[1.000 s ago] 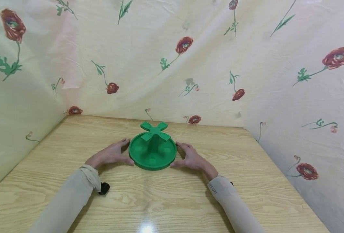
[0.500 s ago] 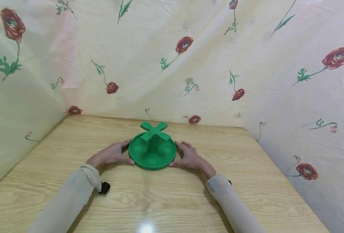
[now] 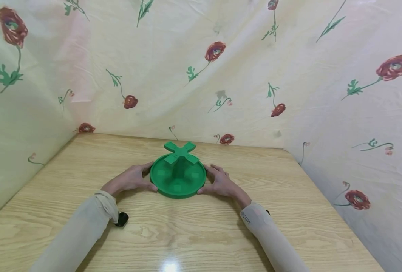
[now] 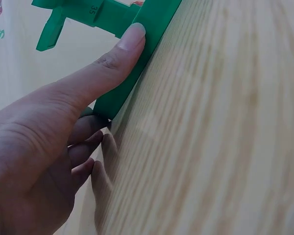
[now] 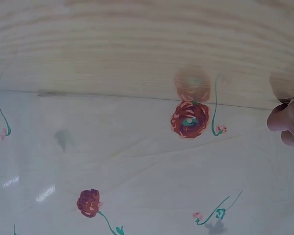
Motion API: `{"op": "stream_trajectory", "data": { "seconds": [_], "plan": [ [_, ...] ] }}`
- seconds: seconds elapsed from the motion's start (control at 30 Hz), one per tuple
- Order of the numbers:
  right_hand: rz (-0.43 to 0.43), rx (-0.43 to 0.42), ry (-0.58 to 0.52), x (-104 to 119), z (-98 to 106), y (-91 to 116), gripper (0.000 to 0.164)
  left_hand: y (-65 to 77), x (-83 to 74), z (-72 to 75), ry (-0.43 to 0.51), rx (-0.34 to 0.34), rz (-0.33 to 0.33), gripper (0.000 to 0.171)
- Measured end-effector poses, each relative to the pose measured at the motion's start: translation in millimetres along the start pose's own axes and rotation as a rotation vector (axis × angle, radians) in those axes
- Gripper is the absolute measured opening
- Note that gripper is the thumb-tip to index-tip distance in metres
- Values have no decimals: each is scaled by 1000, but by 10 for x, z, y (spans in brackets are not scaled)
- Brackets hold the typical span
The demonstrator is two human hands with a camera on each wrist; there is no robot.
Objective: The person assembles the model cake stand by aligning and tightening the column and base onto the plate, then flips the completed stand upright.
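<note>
A green round tray with a raised rim stands on the wooden table. From its middle rises a post topped by a four-armed cross. My left hand holds the tray's left side, thumb at the front and fingers farther back. Close up in the left wrist view, the thumb presses on the green rim, with fingers curled beneath it. On the opposite side, my right hand grips the rim the same way. Only a few right fingertips show in the right wrist view; the tray is out of that frame.
The wooden table stretches in front of the tray and to both sides. A flower-printed cloth hangs behind the table and along its left and right edges. A small black device sits at the left wrist.
Over the last second my right hand has moved slightly left, closer against the tray's rim. The left hand and the tray stay almost where they were.
</note>
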State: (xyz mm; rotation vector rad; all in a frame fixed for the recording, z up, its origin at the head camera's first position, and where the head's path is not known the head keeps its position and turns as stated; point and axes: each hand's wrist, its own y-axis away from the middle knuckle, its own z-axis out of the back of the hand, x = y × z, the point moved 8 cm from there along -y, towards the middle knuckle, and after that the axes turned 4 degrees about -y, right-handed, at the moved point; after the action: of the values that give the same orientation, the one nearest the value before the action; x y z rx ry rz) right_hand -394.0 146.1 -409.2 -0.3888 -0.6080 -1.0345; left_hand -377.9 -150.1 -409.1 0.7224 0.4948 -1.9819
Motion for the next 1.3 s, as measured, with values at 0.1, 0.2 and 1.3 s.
{"op": "stream_trajectory", "data": {
  "seconds": [0.1,0.2,1.3],
  "plan": [
    [-15,-3,-36,-23,13,-3,104,1,3,9,52,-9,7,111],
    [-10,6,-107,-36,28,-9,101,-4,6,28,108,-29,15,107],
    [-360,117,-503,657,1082,64,89,-235,-1133,756,251,385,333,99]
  ]
}}
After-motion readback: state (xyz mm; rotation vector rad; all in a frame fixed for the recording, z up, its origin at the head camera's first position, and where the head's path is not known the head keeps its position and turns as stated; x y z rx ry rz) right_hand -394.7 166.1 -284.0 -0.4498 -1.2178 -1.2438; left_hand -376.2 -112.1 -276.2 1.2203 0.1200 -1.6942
